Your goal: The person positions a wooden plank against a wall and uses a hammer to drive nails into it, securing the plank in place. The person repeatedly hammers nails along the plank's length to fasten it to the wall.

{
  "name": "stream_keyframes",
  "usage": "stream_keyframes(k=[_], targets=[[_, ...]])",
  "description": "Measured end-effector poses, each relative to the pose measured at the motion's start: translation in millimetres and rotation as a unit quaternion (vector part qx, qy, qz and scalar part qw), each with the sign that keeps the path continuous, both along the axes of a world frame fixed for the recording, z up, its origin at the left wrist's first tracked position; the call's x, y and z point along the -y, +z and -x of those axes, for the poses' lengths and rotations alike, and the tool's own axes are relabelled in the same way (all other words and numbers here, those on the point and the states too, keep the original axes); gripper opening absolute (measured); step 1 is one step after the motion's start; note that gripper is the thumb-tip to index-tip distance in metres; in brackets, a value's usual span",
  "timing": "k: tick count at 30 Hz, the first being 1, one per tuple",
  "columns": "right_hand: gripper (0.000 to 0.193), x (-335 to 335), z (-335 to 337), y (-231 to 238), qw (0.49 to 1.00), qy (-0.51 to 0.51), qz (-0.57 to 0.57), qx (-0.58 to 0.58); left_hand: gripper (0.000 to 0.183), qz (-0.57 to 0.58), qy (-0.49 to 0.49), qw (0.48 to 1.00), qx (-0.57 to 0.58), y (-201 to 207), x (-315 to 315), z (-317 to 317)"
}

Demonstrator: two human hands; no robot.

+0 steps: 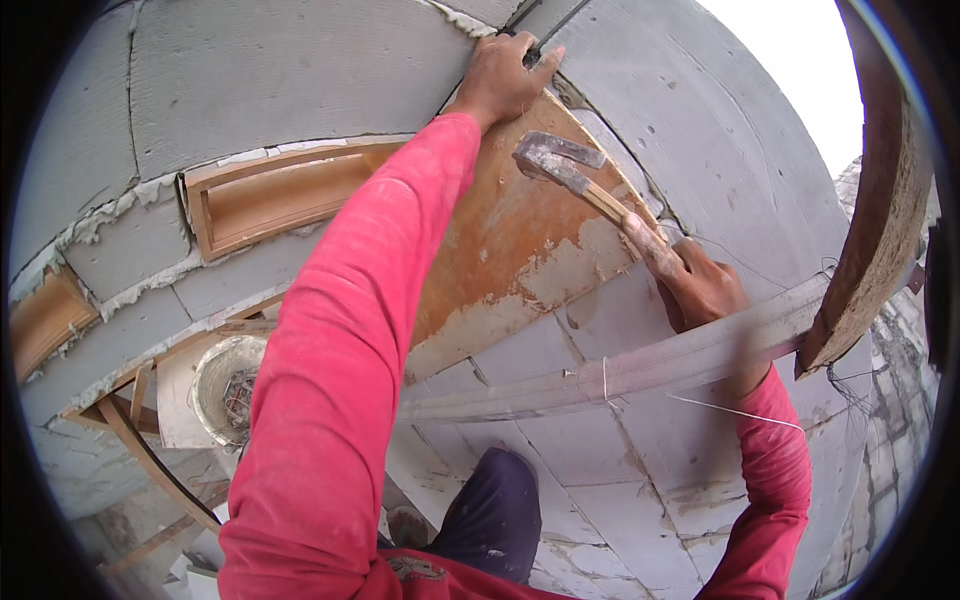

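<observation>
My right hand (705, 290) is wrapped round the wooden handle of a hammer (562, 162). The hammer's worn, whitish metal head hangs over a brown plywood board (480, 255) smeared with dried mortar. Higher up, my left hand (505, 78) is closed at the board's top end, in the corner where the grey block walls meet. Something small and dark shows between its thumb and fingers, too hidden to name.
A long pale bar (500, 393) crosses below the board, with white string tied round it. At right rises a thick wooden beam (885, 200). Wooden frames (290, 195) sit in the left block wall (270, 70). A mortar-crusted bucket (205, 385) stands lower left.
</observation>
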State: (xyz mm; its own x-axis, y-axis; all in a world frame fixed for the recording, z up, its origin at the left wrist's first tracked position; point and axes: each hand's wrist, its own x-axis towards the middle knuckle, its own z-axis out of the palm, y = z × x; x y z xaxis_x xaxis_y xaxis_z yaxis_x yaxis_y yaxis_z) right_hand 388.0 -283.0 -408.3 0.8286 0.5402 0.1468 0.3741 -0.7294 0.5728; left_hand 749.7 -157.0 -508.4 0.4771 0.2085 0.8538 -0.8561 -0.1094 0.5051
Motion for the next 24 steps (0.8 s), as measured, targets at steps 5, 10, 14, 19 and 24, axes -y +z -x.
stream_keyframes(k=[5,10,14,19,24], targets=[[0.067,-0.4,-0.7,0.2,1.000,0.024,0.003,0.015,0.064,-0.005,-0.016,1.000,-0.009,-1.1,0.1,2.4],[0.062,-0.4,-2.0,-0.7,0.999,0.019,-0.019,0.025,0.066,-0.013,0.010,1.000,-0.019,-1.5,1.0,2.8],[0.066,-0.7,-4.4,1.2,1.000,0.017,0.000,0.011,0.067,-0.014,-0.018,0.999,-0.022,-1.8,0.8,2.0],[0.066,-2.1,-2.4,2.9,0.999,0.021,-0.012,0.031,0.068,-0.007,0.013,1.000,-0.021,-2.0,2.3,2.2],[0.065,-1.9,-0.8,-2.7,1.000,-0.010,-0.007,0.002,0.071,-0.008,-0.008,1.000,-0.023,-1.8,1.3,0.3]])
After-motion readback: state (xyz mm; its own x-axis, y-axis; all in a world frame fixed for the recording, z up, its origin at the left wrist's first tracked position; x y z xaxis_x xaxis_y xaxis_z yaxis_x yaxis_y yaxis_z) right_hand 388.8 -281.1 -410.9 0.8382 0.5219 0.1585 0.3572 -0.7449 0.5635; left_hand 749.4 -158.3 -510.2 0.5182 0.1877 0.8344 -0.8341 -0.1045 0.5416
